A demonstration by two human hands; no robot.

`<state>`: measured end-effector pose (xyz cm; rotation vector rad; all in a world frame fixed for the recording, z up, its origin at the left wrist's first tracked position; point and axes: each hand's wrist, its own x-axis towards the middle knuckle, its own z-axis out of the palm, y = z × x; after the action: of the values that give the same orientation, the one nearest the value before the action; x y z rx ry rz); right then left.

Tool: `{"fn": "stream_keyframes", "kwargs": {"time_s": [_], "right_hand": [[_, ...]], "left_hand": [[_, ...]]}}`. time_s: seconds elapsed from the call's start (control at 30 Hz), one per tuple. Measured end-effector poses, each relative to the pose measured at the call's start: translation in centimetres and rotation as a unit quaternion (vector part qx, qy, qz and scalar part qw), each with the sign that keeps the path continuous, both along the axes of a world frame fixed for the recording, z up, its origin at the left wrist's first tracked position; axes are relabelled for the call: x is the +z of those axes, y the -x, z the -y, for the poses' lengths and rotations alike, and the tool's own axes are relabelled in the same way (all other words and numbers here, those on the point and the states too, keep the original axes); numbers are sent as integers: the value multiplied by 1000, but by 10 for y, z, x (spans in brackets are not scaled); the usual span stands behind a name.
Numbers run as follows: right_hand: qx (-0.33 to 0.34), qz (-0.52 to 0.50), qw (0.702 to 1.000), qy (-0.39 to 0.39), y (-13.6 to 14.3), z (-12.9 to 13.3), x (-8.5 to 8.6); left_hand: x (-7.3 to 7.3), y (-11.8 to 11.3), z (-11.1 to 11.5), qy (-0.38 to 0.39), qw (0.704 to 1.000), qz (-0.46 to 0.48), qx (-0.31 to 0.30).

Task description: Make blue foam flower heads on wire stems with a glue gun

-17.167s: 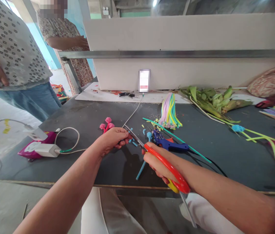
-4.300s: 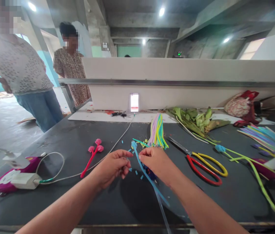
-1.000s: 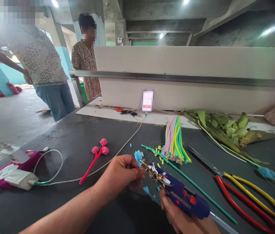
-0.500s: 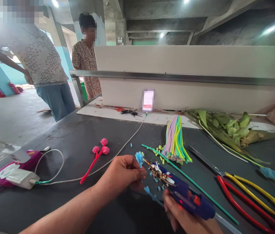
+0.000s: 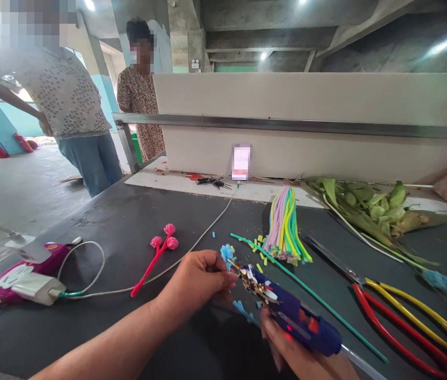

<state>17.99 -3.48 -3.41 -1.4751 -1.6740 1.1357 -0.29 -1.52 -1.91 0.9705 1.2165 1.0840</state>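
Note:
Pinched between the fingers of my left hand [image 5: 202, 279] is a small light-blue flower [image 5: 227, 254]. My right hand [image 5: 292, 345] is wrapped round a dark-blue glue gun [image 5: 305, 316] with a lit red light and a clear stick at its back. Debris is stuck around the gun's front, and its tip is at the blue flower. Below my left fingers lies a light-blue stem piece [image 5: 245, 312]. A pink stem with three pink flowers [image 5: 154, 261] rests to the left. One long green stem [image 5: 310, 295] lies beyond the gun.
Large scissors with red and yellow handles [image 5: 366, 282] lie at the right. Behind are a bundle of coloured stems [image 5: 285, 224], green leaves [image 5: 382, 208] and a phone [image 5: 241, 162]. A cable runs to a white charger [image 5: 37, 287]. Two people stand beyond the table.
The glue gun and my right hand have moved slightly left, bringing the tip onto the blue flower. My left hand has barely moved.

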Motion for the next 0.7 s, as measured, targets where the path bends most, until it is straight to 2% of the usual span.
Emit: {"fn": "stream_keyframes", "kwargs": {"time_s": [0.13,0.33,0.53,0.7], "right_hand": [[-26,-29,999,-10,1,-3,-4],[-5,-51,998,-23,-9,-5,-2],[-60,-60,992,-90,-19,-16,11],[-91,-70,976,-185,-27,-24,9]], "left_hand": [[-3,3,0,-2,1000,25,-12],[-4,11,-2,-10,998,61,-11],[4,16,-1,9,992,118,-43],[1,17,0,19,983,154,-100]]}}
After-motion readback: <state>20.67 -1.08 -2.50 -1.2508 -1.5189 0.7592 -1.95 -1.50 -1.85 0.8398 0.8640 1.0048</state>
